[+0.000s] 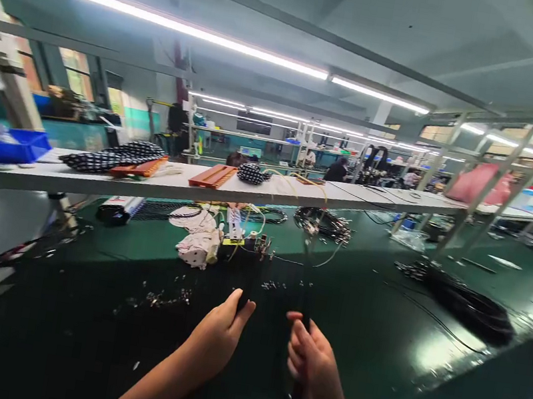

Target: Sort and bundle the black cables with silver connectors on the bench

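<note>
Over the dark green table, my left hand (219,330) is closed, with thumb and forefinger pinching a black piece (243,301) that blends into the dark surface. To its right, my right hand (315,357) curls its fingers around a black cable-like length (296,396), which runs down below the hand. Blur and darkness hide whether both hands hold the same thing. Small shiny metal bits (273,286) lie just beyond the hands. Farther back stands a small metal fixture (262,246), with a coil of black cables with metal ends (323,225) to its right.
A white shelf (297,197) crosses above the table, carrying a blue bin (6,145), orange-brown racks (213,176) and patterned cloth (116,154). A black cable bundle (463,301) lies at right. A spotted cloth (198,247) lies left of the fixture. Other people sit far behind.
</note>
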Action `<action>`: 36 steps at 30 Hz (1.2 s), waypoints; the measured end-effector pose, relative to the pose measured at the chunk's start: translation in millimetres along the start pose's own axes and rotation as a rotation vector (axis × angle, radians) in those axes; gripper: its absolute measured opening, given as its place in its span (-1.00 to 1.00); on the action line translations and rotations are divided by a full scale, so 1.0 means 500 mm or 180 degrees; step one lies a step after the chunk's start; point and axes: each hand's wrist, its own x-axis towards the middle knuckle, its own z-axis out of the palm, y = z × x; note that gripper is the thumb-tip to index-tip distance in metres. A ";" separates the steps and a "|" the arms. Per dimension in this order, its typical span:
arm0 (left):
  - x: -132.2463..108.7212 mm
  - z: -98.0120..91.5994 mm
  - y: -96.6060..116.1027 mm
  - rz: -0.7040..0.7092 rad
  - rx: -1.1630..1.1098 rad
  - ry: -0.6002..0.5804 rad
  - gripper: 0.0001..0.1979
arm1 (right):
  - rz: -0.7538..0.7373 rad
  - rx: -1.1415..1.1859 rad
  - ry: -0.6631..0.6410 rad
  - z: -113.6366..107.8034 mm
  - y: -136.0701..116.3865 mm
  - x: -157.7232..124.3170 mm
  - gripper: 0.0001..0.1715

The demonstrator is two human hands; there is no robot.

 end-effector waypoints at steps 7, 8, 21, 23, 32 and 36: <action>0.006 0.020 0.032 0.0472 0.0727 -0.1046 -0.67 | -0.0263 -0.0429 -0.0497 0.100 -0.070 0.040 -0.57; 0.008 0.018 0.036 0.0543 0.0717 -0.1066 -0.69 | -0.0280 -0.0432 -0.0483 0.104 -0.071 0.039 -0.57; -0.036 -0.078 -0.131 -0.0842 -0.1351 -0.2178 -0.66 | -0.0293 -0.0098 0.0052 0.033 -0.110 0.061 -0.58; -0.056 -0.047 -0.178 -0.1108 -0.1927 -0.1757 -0.68 | -0.0101 -0.0348 0.0138 -0.004 -0.106 0.063 -0.54; 0.013 0.069 -0.154 -0.0720 -0.3195 -0.0031 -0.82 | -0.0309 -0.0515 0.0716 -0.199 -0.102 -0.005 -0.67; 0.082 0.072 -0.093 -0.0363 -0.3728 0.0879 -0.83 | -0.1809 0.0162 0.1291 -0.279 -0.221 0.006 -0.78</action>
